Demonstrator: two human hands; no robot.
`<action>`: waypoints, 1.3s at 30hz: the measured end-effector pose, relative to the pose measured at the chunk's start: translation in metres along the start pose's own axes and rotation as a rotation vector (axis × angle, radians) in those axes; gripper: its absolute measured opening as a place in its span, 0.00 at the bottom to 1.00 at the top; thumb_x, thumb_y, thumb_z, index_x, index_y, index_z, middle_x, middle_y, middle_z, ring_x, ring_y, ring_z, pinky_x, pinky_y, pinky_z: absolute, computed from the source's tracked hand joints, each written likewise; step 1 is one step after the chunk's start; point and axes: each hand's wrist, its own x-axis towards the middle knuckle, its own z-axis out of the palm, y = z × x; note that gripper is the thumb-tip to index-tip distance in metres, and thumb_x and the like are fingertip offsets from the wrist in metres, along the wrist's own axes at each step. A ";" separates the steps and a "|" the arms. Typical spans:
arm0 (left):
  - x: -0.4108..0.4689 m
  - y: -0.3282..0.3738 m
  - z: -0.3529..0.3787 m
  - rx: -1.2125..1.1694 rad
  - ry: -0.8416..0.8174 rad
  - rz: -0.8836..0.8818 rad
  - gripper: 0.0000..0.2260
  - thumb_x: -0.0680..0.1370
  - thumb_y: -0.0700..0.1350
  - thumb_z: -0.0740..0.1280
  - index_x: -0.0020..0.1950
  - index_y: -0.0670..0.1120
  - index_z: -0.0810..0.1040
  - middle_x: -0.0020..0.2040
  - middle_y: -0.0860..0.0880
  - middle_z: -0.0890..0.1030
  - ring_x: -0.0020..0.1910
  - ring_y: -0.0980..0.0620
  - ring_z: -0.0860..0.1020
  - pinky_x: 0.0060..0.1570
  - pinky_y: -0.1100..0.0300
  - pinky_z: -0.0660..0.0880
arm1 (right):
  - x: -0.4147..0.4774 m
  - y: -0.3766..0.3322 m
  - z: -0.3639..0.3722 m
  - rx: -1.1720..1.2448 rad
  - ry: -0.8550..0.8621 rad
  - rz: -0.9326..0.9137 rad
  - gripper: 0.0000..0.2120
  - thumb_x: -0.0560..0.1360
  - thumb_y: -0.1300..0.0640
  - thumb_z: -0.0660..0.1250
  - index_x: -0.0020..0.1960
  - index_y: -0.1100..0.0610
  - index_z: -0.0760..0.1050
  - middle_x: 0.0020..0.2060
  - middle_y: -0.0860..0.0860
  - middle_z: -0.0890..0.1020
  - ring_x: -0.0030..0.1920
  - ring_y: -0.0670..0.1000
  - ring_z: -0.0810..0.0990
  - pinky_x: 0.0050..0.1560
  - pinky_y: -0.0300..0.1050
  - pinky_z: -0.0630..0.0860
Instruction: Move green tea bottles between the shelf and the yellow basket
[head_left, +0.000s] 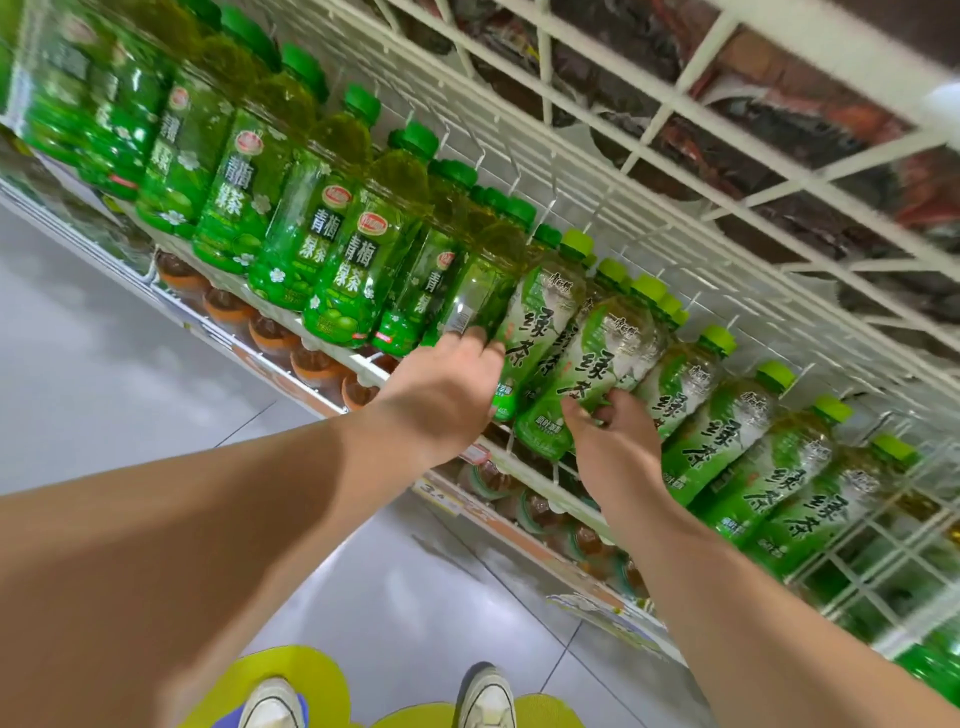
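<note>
A row of green tea bottles runs along the white wire shelf (519, 462), which tilts across the view. My left hand (447, 395) reaches to the shelf and its fingers curl round a green tea bottle (535, 322) with a light green cap, near its lower half. Just to the right, my right hand (613, 436) grips the base of the neighbouring green tea bottle (597, 364), which leans slightly out of the row. More bottles of the same tea (727, 431) stand to the right. The yellow basket is not in view.
Darker green plum tea bottles (343, 260) fill the shelf's left part. A lower shelf holds brown-capped bottles (270, 332) behind price tags (441, 496). Grey tiled floor (104, 338) lies below, with my two shoes (483, 696) on yellow floor markings (291, 670).
</note>
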 end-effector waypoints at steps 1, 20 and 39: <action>-0.001 -0.001 0.001 0.032 0.008 0.024 0.29 0.81 0.53 0.63 0.77 0.44 0.58 0.71 0.44 0.66 0.67 0.44 0.68 0.63 0.51 0.70 | -0.004 -0.002 -0.001 -0.029 -0.014 0.000 0.33 0.79 0.44 0.67 0.78 0.52 0.59 0.61 0.53 0.77 0.33 0.46 0.75 0.26 0.36 0.72; -0.132 0.005 -0.067 0.378 0.032 0.187 0.44 0.76 0.72 0.46 0.80 0.45 0.36 0.81 0.40 0.41 0.79 0.37 0.42 0.73 0.32 0.47 | -0.153 -0.003 -0.040 -0.883 0.007 -0.379 0.40 0.80 0.34 0.47 0.81 0.54 0.37 0.81 0.57 0.41 0.80 0.60 0.39 0.78 0.62 0.41; -0.344 0.155 -0.194 0.425 0.036 0.369 0.43 0.76 0.70 0.51 0.81 0.46 0.42 0.81 0.41 0.47 0.79 0.37 0.46 0.73 0.33 0.49 | -0.434 0.049 -0.199 -0.788 0.163 -0.234 0.44 0.72 0.32 0.35 0.82 0.54 0.43 0.81 0.58 0.47 0.80 0.61 0.45 0.77 0.62 0.45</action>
